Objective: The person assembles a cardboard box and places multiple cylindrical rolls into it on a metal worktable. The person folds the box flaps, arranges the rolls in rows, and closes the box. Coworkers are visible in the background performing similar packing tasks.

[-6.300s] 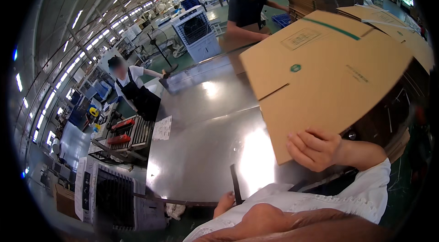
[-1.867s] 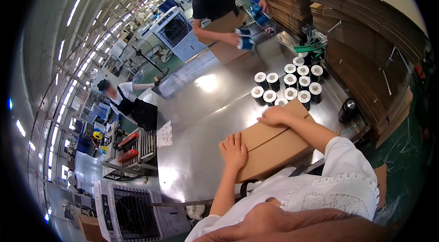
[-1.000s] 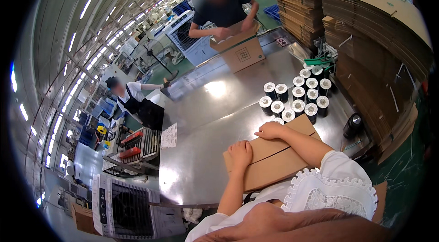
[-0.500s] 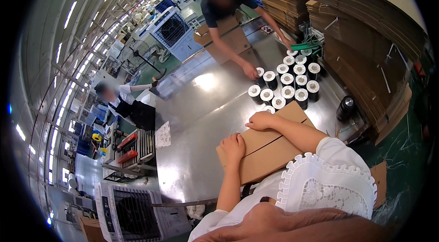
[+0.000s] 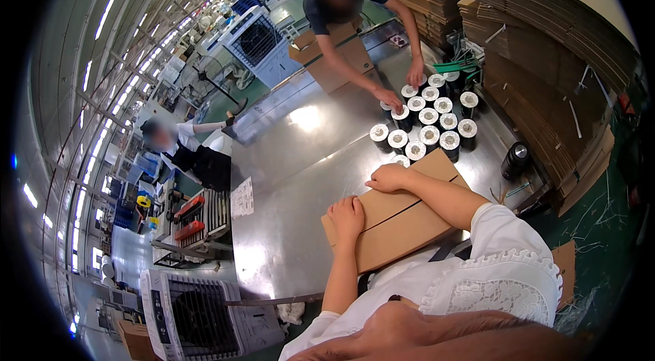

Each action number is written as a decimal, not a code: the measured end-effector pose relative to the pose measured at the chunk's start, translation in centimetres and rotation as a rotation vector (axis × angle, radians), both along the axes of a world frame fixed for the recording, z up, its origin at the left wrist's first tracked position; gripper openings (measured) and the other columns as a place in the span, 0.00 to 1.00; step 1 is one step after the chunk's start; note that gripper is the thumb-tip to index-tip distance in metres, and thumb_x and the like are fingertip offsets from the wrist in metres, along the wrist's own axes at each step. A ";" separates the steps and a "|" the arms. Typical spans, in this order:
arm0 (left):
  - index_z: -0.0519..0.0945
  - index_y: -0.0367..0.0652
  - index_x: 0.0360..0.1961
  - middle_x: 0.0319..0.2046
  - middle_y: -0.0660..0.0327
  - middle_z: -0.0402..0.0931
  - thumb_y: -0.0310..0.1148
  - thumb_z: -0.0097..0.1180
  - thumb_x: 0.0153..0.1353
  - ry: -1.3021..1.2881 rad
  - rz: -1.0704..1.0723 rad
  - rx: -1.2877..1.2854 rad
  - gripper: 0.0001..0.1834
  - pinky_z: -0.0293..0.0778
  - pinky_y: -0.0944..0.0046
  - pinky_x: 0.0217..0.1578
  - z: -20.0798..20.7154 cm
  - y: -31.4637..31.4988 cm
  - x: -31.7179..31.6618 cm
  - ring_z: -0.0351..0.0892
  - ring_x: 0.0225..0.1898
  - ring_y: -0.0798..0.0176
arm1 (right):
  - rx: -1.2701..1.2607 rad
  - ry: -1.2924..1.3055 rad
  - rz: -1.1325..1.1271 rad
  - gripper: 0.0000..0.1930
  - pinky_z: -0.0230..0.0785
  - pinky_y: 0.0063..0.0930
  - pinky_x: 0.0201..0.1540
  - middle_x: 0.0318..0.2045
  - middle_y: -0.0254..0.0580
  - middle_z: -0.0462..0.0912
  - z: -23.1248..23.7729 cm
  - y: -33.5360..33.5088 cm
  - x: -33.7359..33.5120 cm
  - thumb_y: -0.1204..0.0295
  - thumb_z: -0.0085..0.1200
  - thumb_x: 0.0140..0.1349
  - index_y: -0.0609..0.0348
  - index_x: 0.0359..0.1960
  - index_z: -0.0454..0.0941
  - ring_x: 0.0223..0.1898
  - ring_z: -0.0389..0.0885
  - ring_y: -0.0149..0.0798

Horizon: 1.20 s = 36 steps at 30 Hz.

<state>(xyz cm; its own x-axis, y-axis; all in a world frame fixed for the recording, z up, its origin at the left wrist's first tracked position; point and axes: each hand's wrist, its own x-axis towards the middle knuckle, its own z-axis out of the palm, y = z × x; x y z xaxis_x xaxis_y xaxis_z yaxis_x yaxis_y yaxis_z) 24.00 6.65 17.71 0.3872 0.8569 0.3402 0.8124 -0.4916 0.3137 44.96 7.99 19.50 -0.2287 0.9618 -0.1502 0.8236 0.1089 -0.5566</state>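
Observation:
A brown cardboard box [image 5: 402,224], closed with a dark seam along its top, lies at the near edge of the metal table, against my body. My left hand [image 5: 346,218] curls over the box's left far edge, and the knuckles face up. At its far edge, my right hand [image 5: 389,177] is also curled on the box, with that forearm lying across the top. Just beyond the box stands a group of black cylindrical rolls [image 5: 429,134] with white round tops. A co-worker's two hands [image 5: 389,99] touch rolls at the far side of the group.
The metal table [image 5: 293,177] carries a paper sheet [image 5: 242,197] at left and a black bottle [image 5: 515,160] at right. An open carton [image 5: 341,61] sits by the co-worker. Stacked flat cardboard [image 5: 539,81] rises at right. Another person [image 5: 205,163] stands left of the table.
The co-worker's hands have come closer together over the rolls, and some far rolls have shifted left. My hands stay on the box, which has barely moved.

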 end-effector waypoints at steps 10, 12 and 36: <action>0.83 0.44 0.36 0.34 0.57 0.80 0.37 0.43 0.65 0.005 -0.006 0.010 0.15 0.58 0.50 0.54 -0.4 0.2 -0.1 0.75 0.40 0.52 | -0.011 0.000 -0.004 0.28 0.70 0.47 0.50 0.39 0.56 0.83 0.2 -0.2 -0.1 0.49 0.39 0.66 0.62 0.37 0.84 0.43 0.80 0.57; 0.83 0.44 0.37 0.34 0.57 0.80 0.37 0.44 0.65 0.012 -0.009 0.020 0.15 0.58 0.50 0.54 -0.4 0.2 -0.2 0.75 0.40 0.52 | -0.014 -0.008 -0.007 0.28 0.70 0.46 0.50 0.39 0.56 0.83 0.2 -0.1 -0.1 0.49 0.39 0.66 0.62 0.37 0.84 0.43 0.80 0.57; 0.70 0.38 0.59 0.59 0.45 0.66 0.41 0.49 0.62 0.043 0.018 0.101 0.26 0.53 0.42 0.62 4.0 -7.2 0.5 0.61 0.62 0.41 | -0.062 -0.061 -0.043 0.26 0.70 0.45 0.51 0.41 0.55 0.83 1.0 0.1 0.0 0.49 0.42 0.65 0.61 0.38 0.84 0.45 0.80 0.55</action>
